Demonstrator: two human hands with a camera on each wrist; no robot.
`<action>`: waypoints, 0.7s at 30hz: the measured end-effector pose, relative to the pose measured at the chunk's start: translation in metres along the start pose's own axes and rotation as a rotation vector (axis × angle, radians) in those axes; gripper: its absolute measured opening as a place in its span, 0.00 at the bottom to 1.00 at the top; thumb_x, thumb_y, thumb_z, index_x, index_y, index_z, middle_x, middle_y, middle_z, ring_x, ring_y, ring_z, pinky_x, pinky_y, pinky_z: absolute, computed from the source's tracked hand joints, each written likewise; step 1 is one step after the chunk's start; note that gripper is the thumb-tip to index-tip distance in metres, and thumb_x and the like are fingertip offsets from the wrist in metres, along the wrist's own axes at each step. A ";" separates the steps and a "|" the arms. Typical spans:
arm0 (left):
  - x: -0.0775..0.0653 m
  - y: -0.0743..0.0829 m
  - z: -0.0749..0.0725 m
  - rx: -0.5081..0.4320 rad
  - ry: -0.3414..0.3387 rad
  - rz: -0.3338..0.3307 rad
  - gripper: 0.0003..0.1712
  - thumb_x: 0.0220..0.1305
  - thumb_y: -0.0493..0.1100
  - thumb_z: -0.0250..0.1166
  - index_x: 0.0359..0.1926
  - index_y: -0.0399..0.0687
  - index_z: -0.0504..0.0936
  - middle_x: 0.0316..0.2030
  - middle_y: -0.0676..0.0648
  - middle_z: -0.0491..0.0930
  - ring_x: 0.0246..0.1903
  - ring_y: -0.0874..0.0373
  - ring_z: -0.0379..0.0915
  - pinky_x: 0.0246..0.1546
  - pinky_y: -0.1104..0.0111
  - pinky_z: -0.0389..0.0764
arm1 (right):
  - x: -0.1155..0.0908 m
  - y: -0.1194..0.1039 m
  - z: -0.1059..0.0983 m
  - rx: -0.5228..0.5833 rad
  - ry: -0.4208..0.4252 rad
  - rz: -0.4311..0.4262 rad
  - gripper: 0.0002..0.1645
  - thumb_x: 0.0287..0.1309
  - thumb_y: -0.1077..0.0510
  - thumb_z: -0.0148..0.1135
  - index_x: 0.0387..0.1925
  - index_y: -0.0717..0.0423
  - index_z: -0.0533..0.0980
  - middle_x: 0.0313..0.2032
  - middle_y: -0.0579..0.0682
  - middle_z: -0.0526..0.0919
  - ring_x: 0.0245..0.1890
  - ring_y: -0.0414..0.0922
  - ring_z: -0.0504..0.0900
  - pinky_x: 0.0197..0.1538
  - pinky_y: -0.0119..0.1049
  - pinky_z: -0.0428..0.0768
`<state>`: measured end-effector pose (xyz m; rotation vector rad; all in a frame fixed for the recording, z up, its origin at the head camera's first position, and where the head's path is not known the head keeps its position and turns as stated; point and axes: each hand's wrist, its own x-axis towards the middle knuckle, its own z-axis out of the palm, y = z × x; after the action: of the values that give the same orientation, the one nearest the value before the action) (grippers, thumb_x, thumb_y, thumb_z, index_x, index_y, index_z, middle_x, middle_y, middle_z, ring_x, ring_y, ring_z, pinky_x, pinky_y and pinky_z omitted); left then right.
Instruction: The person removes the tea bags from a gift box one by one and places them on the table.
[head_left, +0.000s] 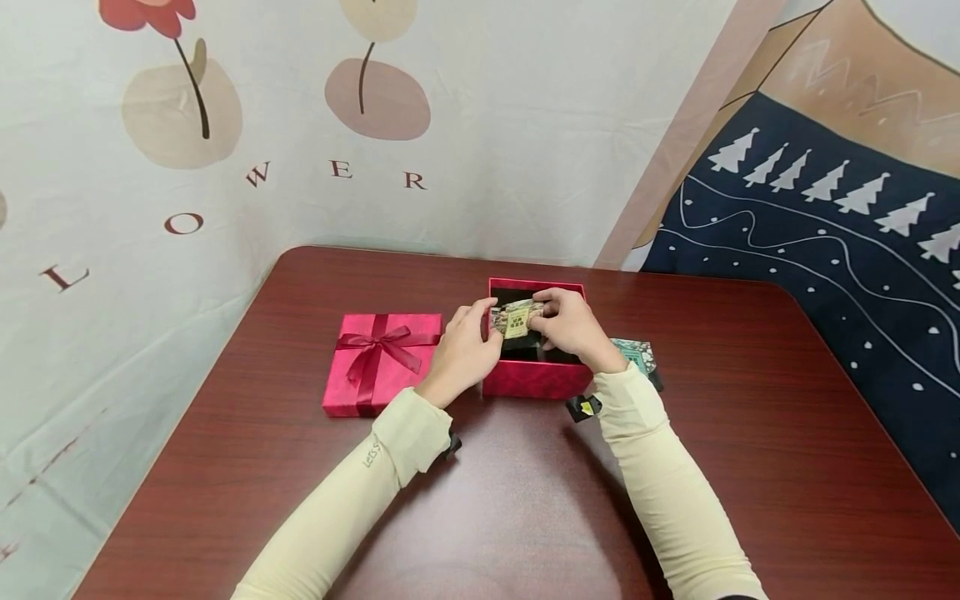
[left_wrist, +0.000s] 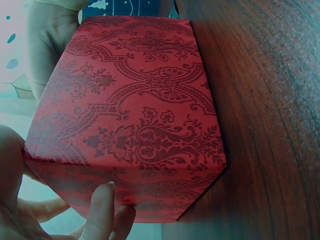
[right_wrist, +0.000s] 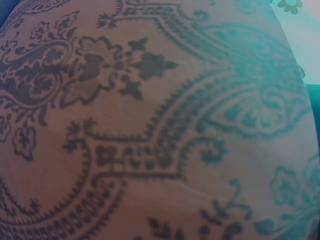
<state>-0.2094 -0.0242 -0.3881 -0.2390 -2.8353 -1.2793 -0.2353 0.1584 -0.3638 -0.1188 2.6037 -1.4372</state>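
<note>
A small, flat, rectangular packet with a floral print and a yellow label [head_left: 517, 320] lies between the two hands, over the black interior of a deep red, dark-patterned, lidless box [head_left: 536, 379]; whether it rests on anything there is unclear. The right hand [head_left: 573, 329] pinches its right end between thumb and fingers. The left hand [head_left: 465, 346] has thumb and forefinger spread about its left end, while other fingertips lie by the box's outer wall in the left-wrist view; I cannot tell whether it also grips the packet.

The packet looks light and thin, probably somewhat stiff, perhaps a little slick, and more likely to crease than to break. Its short ends seem the best place to hold it, leaving the label uncovered.

The long axis runs roughly left to right across the box, the right end slightly farther from the person, with the label facing up.
</note>
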 end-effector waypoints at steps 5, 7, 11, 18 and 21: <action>0.000 0.001 -0.001 -0.004 -0.004 -0.003 0.30 0.66 0.43 0.57 0.69 0.59 0.69 0.61 0.46 0.71 0.52 0.47 0.74 0.49 0.52 0.76 | -0.004 -0.003 -0.003 -0.005 0.008 -0.009 0.28 0.62 0.65 0.61 0.63 0.66 0.70 0.44 0.63 0.82 0.19 0.42 0.79 0.30 0.41 0.84; -0.001 0.001 -0.001 -0.008 -0.005 -0.001 0.30 0.66 0.43 0.57 0.69 0.58 0.69 0.61 0.46 0.71 0.53 0.47 0.74 0.50 0.52 0.76 | -0.006 -0.005 -0.005 -0.011 0.014 -0.012 0.27 0.62 0.64 0.62 0.63 0.66 0.71 0.45 0.62 0.82 0.19 0.42 0.79 0.31 0.43 0.84; 0.000 -0.001 -0.001 -0.019 -0.001 0.019 0.30 0.66 0.43 0.57 0.69 0.55 0.69 0.60 0.45 0.71 0.50 0.47 0.74 0.47 0.52 0.76 | -0.007 -0.004 -0.008 -0.023 0.023 -0.016 0.27 0.62 0.64 0.62 0.63 0.64 0.71 0.46 0.62 0.82 0.20 0.42 0.79 0.32 0.45 0.84; 0.000 -0.003 0.001 -0.015 0.022 0.047 0.29 0.66 0.43 0.56 0.69 0.53 0.71 0.60 0.44 0.73 0.50 0.47 0.75 0.46 0.52 0.77 | -0.012 -0.008 -0.014 -0.005 0.039 -0.012 0.27 0.62 0.64 0.61 0.63 0.62 0.71 0.45 0.60 0.82 0.19 0.43 0.78 0.29 0.40 0.82; 0.000 -0.003 0.001 -0.010 0.025 0.046 0.29 0.66 0.43 0.57 0.69 0.52 0.71 0.60 0.43 0.73 0.50 0.46 0.75 0.46 0.52 0.77 | -0.015 -0.009 -0.017 0.005 0.047 -0.018 0.26 0.61 0.64 0.61 0.62 0.62 0.72 0.43 0.58 0.82 0.19 0.43 0.76 0.27 0.38 0.81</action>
<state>-0.2096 -0.0252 -0.3909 -0.2849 -2.7860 -1.2781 -0.2240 0.1694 -0.3456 -0.1095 2.6428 -1.4695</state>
